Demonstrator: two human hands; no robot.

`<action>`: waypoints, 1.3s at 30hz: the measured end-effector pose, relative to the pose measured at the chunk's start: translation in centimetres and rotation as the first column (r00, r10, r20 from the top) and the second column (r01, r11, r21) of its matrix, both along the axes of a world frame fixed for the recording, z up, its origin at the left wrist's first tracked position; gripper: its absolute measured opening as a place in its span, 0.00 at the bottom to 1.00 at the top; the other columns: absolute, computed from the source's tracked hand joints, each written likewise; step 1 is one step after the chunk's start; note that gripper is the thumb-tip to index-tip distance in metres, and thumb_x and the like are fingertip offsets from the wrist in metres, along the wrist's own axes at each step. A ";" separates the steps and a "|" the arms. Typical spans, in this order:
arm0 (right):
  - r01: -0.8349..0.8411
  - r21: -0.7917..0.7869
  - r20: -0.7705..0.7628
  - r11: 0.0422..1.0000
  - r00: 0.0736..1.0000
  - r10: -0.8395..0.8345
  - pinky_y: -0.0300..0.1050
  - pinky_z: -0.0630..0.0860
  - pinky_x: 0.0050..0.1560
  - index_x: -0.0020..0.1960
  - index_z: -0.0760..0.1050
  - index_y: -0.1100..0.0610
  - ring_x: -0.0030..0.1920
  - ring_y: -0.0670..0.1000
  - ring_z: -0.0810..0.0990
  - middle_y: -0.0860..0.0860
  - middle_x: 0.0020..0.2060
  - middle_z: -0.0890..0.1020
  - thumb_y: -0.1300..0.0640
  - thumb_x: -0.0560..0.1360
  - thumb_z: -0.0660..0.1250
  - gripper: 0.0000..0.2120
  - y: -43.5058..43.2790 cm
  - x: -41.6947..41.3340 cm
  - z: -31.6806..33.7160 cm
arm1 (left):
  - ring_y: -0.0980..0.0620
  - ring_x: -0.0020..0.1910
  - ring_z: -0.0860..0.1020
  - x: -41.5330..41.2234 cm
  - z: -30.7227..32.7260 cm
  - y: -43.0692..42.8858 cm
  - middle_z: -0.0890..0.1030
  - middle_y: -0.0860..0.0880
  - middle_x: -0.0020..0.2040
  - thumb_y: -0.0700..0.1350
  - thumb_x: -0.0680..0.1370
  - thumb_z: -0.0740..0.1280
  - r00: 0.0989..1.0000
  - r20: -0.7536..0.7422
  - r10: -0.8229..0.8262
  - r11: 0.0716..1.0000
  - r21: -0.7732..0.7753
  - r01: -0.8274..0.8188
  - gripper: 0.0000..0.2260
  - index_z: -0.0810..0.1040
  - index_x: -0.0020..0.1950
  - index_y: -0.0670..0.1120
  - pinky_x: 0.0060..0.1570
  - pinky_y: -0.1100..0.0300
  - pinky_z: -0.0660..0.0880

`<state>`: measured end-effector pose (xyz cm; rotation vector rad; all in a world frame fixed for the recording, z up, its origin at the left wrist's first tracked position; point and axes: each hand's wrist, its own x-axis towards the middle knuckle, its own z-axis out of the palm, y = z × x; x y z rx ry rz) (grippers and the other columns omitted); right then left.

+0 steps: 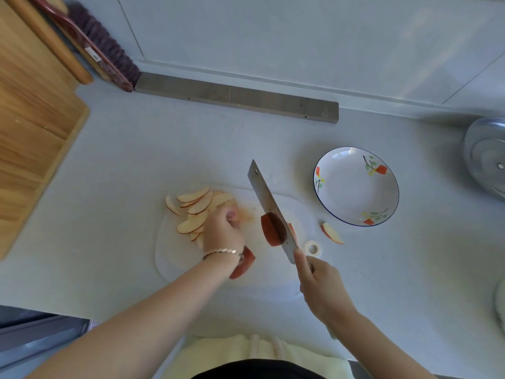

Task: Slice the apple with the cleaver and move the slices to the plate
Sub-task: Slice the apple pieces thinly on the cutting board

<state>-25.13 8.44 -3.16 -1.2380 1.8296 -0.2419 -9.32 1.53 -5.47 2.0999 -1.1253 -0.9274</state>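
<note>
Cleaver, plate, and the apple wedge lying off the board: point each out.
cleaver (pixel 267 199), head view, flat of the blade
plate (pixel 352 184), head view, bare centre
wedge (pixel 331 232), head view, pale cut face

A home kitchen, it seems — pale counter, wooden boards by the wall, flowered plate.

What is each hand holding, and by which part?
The right hand grips the cleaver by its handle. The left hand is curled against the pile of apple slices; whether it pinches one cannot be told.
</note>
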 end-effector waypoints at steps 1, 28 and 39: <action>-0.023 -0.025 -0.013 0.999 1.000 0.023 0.44 0.63 0.32 0.33 0.62 0.59 0.30 0.50 0.65 0.54 0.28 0.68 0.38 0.76 0.49 0.26 -0.1 0.0 0.6 | 0.46 0.51 0.75 1.1 1.1 0.2 0.76 0.41 0.53 0.32 0.75 0.59 0.998 0.070 -0.008 0.981 -0.195 0.022 0.11 0.77 0.53 0.40 0.50 0.63 0.72; 0.020 0.043 0.046 0.999 0.999 -0.022 0.42 0.64 0.33 0.34 0.61 0.58 0.29 0.50 0.65 0.54 0.30 0.68 0.39 0.77 0.53 0.24 -1.4 0.5 2.1 | 0.54 0.43 0.80 3.1 -1.8 2.2 0.82 0.52 0.48 0.44 0.71 0.62 0.492 0.598 -0.632 0.436 -0.251 0.865 0.09 0.83 0.43 0.48 0.44 0.61 0.78; -0.677 -0.009 -0.354 0.736 0.690 0.631 0.45 0.65 0.39 0.43 0.70 0.53 0.47 0.58 0.78 0.53 0.38 0.76 0.35 0.76 0.52 0.23 -5.2 4.3 3.1 | 0.53 0.77 0.49 7.2 8.1 -0.5 0.50 0.51 0.77 0.69 0.72 0.38 0.147 0.527 -0.837 0.330 0.273 0.903 0.36 0.54 0.75 0.53 0.74 0.53 0.50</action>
